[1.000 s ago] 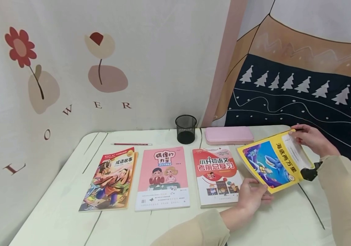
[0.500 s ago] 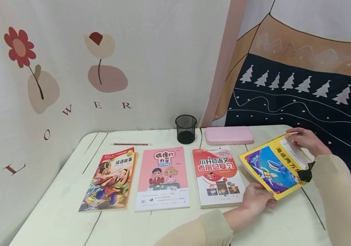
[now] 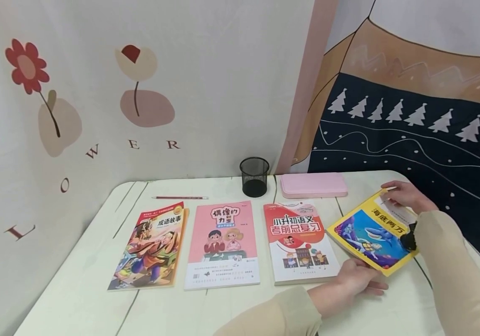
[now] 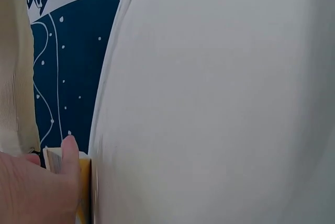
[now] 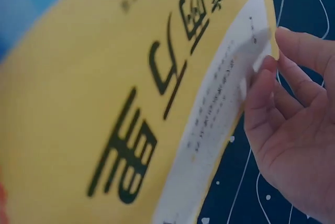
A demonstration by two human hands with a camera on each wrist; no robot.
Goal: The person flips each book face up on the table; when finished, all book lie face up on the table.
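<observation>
A yellow book (image 3: 370,238) with a blue undersea cover lies tilted at the table's right side, its near edge low over the tabletop. My right hand (image 3: 408,196) pinches its upper right corner; in the right wrist view, the thumb and fingers of that hand (image 5: 293,109) meet at the book's edge (image 5: 209,103). At the near corner my left hand (image 3: 355,280) holds the book, with several fingers reaching beneath it. In the left wrist view, part of the left hand (image 4: 47,187) covers most of the book, and only a yellow strip (image 4: 85,187) and page edges show.
Left of the yellow book, a red-and-white book (image 3: 299,242), a pink book (image 3: 223,245) and an illustrated storybook (image 3: 151,247) lie in a row. Behind them are a pencil (image 3: 180,197), a black mesh pen holder (image 3: 254,177) and a pink case (image 3: 314,185). Printed curtains hang behind.
Both hands have brought the yellow book lower and nearer to me. The right hand has moved left and down, the left slightly right. The other books have stayed put.
</observation>
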